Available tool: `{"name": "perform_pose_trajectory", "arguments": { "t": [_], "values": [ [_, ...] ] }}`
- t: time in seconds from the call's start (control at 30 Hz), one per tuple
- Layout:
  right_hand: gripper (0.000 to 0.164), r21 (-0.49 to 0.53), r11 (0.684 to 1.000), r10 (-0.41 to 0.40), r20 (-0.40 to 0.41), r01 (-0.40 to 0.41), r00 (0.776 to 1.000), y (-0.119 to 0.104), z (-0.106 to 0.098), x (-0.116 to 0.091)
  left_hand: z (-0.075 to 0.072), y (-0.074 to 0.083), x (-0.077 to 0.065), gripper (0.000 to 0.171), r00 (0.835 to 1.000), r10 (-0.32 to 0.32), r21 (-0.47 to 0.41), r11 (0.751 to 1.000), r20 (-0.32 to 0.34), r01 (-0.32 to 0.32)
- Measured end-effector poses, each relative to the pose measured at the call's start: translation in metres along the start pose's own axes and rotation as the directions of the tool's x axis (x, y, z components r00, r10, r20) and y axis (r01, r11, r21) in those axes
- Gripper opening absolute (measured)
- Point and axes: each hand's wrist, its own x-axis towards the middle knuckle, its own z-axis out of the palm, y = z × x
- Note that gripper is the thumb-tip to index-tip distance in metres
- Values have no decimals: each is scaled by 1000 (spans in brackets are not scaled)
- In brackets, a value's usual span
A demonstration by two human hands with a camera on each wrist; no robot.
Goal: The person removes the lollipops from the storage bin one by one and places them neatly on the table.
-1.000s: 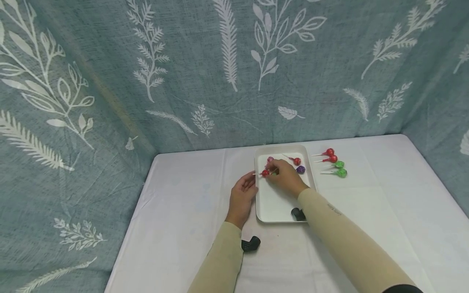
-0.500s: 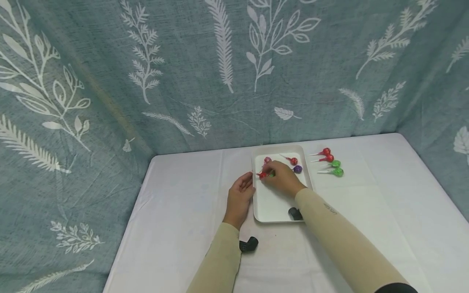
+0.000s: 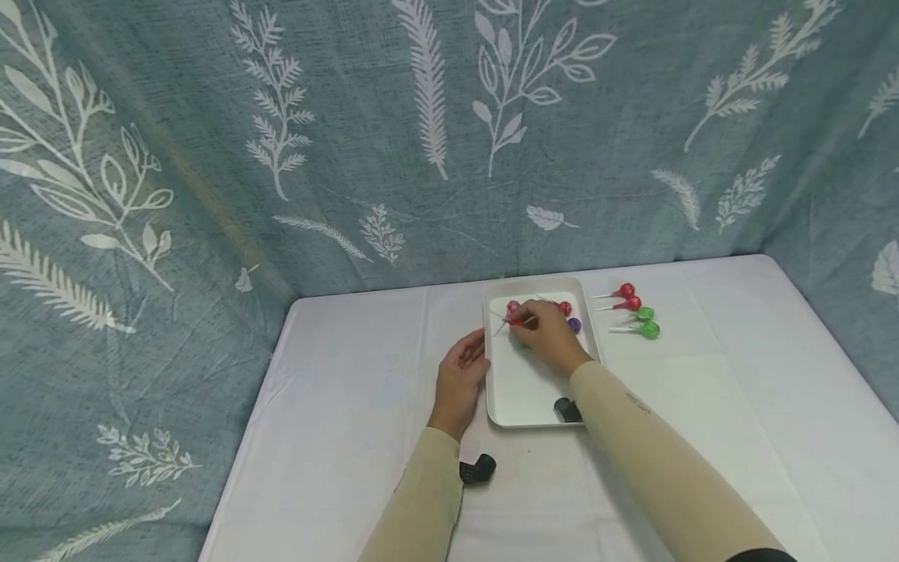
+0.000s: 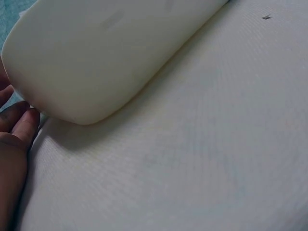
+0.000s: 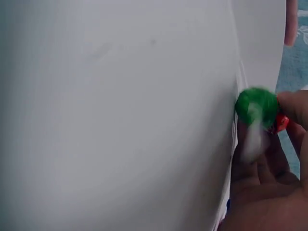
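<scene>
I have the right hand (image 3: 551, 334) over the far left part of the tray (image 3: 523, 398), its fingers curled and pinching the red pop (image 3: 516, 321). I judge that any move turns on this: the red pop sits right at the fingertips, its long axis running roughly across the tray, with its visible end toward the tray's left wall. Two white sticks show there; I cannot tell which belongs to it. The green pop (image 5: 257, 107) is close against the same fingers, within the tray's outline, its stick reaching back toward the wrist camera. Whether I grip it too or merely touch it, I cannot tell.

My right hand is the nearer to both. My left hand (image 3: 460, 384) rests at the tray's left wall, fingers relaxed and touching it, grasping nothing.

The red pop is bright and shiny, mostly hidden by the fingers. The green pop is a round, deep green ball, its pale stick blurred. Inside the tray, a pink pop (image 3: 513, 306) lies just beyond the fingers, and a purple pop (image 3: 574, 325) lies near the right wall.
</scene>
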Motion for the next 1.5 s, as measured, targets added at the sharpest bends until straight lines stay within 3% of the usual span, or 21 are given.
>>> {"name": "perform_pose_trajectory", "arguments": {
  "t": [0.4, 0.77, 1.23, 1.5],
  "values": [
    [15, 17, 999, -30, -105, 32, 994, 0, -2, -1, 0, 0, -1, 50, 1000, -5, 32, 999, -18, 5],
    [13, 51, 998, -24, -167, 33, 986, -8, -7, 2, 1, 1, 1, 49, 1000, -13, -3, 1000, -16, 13],
    [27, 102, 994, 47, -158, -31, 986, -15, -25, 1, 0, -1, 1, 49, 1000, -13, 42, 999, -23, 14],
    [33, 89, 992, 103, -147, -90, 984, -20, -39, -1, -1, -2, 0, 49, 1000, -19, 19, 1000, -18, 20]
  ]
}}
